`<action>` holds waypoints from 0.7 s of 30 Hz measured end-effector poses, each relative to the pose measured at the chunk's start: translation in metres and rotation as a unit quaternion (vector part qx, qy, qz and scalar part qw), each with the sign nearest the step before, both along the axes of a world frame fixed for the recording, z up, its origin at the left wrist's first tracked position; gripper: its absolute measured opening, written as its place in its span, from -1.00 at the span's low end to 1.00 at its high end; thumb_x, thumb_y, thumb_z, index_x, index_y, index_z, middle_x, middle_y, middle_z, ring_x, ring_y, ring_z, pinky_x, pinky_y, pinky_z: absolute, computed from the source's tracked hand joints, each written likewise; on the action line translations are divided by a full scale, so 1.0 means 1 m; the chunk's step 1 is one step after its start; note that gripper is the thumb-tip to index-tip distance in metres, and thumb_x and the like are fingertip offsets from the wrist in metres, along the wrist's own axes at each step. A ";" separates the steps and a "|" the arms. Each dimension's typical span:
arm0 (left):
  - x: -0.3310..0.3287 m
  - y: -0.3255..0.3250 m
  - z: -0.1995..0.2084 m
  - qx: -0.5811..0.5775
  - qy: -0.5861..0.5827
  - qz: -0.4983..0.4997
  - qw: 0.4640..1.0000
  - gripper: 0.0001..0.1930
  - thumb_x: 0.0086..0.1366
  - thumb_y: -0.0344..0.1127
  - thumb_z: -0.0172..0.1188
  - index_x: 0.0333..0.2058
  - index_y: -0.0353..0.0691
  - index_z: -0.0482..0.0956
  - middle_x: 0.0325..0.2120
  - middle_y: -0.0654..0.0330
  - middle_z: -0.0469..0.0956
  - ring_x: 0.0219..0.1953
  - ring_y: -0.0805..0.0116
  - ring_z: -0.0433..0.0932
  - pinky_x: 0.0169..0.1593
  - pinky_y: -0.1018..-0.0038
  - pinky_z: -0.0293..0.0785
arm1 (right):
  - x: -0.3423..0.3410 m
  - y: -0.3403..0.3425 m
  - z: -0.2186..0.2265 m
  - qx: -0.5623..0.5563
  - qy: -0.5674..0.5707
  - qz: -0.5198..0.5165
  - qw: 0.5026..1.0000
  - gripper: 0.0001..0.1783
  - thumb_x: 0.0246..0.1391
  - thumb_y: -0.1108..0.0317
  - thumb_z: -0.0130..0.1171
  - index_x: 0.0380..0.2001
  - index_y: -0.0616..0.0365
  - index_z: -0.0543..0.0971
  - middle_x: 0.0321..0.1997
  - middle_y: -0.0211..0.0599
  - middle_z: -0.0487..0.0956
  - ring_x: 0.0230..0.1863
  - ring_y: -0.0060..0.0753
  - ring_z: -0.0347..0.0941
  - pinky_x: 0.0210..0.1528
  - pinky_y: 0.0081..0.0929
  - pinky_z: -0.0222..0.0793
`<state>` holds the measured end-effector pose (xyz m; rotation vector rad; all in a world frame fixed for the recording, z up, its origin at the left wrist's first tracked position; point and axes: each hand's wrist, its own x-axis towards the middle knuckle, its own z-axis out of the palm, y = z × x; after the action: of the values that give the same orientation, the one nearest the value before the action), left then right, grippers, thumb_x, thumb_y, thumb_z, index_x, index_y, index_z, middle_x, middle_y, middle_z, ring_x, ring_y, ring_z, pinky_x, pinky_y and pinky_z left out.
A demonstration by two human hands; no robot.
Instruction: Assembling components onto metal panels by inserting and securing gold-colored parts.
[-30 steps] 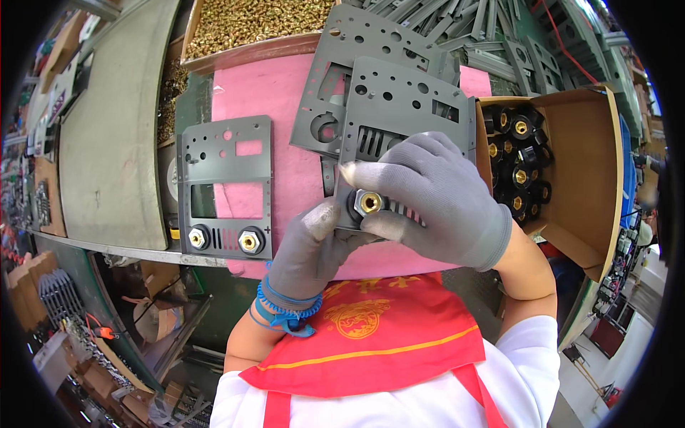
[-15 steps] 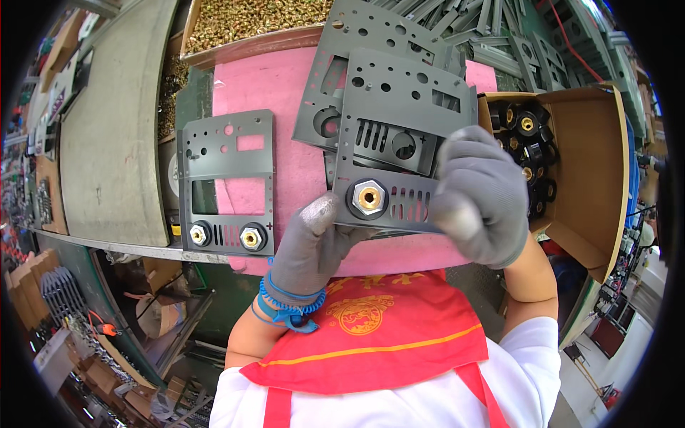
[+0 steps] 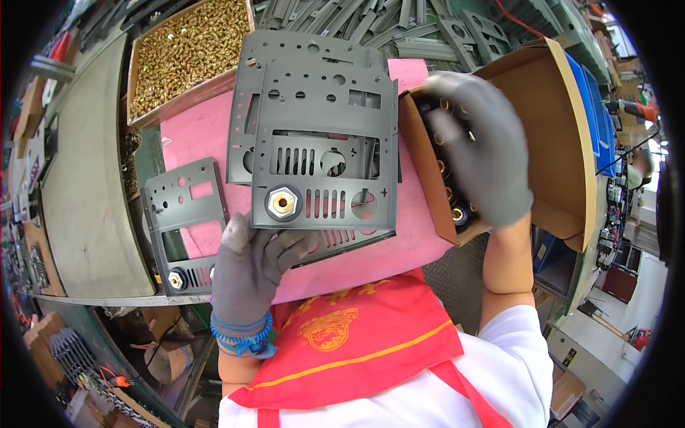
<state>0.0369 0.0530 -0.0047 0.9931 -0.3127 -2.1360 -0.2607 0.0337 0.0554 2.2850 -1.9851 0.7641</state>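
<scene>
My left hand point(image 3: 250, 274), in a grey glove, grips the lower left edge of a grey metal panel point(image 3: 321, 110), thumb at the edge and fingers beneath. Near that corner the panel bears a black round socket with a silver hex nut and brass centre point(image 3: 282, 204); the round hole at its lower right is bare. Another grey panel point(image 3: 246, 68) lies under it. My right hand point(image 3: 489, 153), gloved and smeared by motion, is over the cardboard box point(image 3: 422, 167) of black sockets with brass centres point(image 3: 459, 214). Its fingertips are too blurred to show a hold.
A similar panel point(image 3: 187, 196) with fitted sockets lies to the left on the pink sheet point(image 3: 421, 232). Behind stand a box of small brass fittings point(image 3: 189, 53) and a heap of grey metal strips point(image 3: 349, 25). The cardboard box's raised flap point(image 3: 549, 135) is at the right.
My right hand has moved from the panel's right side to the socket box. My view has shifted, and the left hand still grips the panel's lower left edge.
</scene>
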 end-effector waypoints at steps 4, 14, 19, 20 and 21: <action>0.001 0.003 0.006 0.028 0.022 0.028 0.999 -0.43 0.48 -0.02 -0.19 0.18 -0.47 0.21 0.08 -0.18 0.42 0.06 -0.05 0.52 0.15 0.06 0.52 | -0.053 0.006 -0.025 0.160 0.153 -0.236 0.946 -0.50 0.03 0.42 0.23 0.10 -0.06 0.49 0.01 -0.30 0.58 0.12 -0.15 0.42 0.25 -0.18 0.22; -0.007 0.036 0.025 -0.345 -0.398 0.124 0.841 -0.44 0.39 -0.28 -0.01 0.24 -0.53 0.17 0.18 -0.14 0.34 0.22 0.05 0.38 0.32 0.20 0.22 | -0.018 0.006 -0.006 -0.039 -0.079 -0.079 0.993 -0.38 -0.03 0.47 0.27 0.16 0.15 0.40 0.01 -0.08 0.53 0.04 -0.02 0.43 0.13 -0.20 0.30; -0.017 0.019 0.048 -0.635 -0.461 -0.069 0.616 -0.52 0.13 -0.47 0.32 0.06 -0.28 0.47 0.03 0.01 0.42 -0.10 0.16 0.56 -0.01 0.33 0.53 | 0.053 0.024 0.012 0.115 -0.210 0.173 0.955 -0.31 -0.24 0.57 0.37 0.07 0.15 0.43 -0.06 -0.10 0.45 -0.05 0.00 0.46 -0.03 -0.26 0.43; -0.027 0.021 0.046 -0.589 -0.423 -0.063 0.686 -0.55 0.12 -0.51 0.34 0.02 -0.29 0.48 0.01 0.02 0.44 -0.07 0.18 0.57 -0.01 0.36 0.56 | 0.065 0.026 0.012 0.112 -0.230 0.202 0.945 -0.34 -0.19 0.60 0.34 0.08 0.16 0.43 -0.04 -0.10 0.44 -0.08 0.00 0.48 -0.09 -0.28 0.46; -0.033 0.023 0.044 -0.539 -0.381 -0.053 0.749 -0.57 0.12 -0.55 0.35 -0.01 -0.30 0.49 0.00 0.02 0.45 -0.05 0.19 0.59 -0.02 0.39 0.59 | 0.074 0.027 0.011 0.108 -0.245 0.215 0.939 -0.34 -0.20 0.58 0.38 0.07 0.20 0.44 -0.06 -0.10 0.46 -0.09 -0.03 0.48 -0.08 -0.31 0.46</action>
<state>0.0036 0.0762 0.0389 1.0135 -1.7818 -1.0906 -0.1863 0.0609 0.0668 2.9525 -1.8069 1.3237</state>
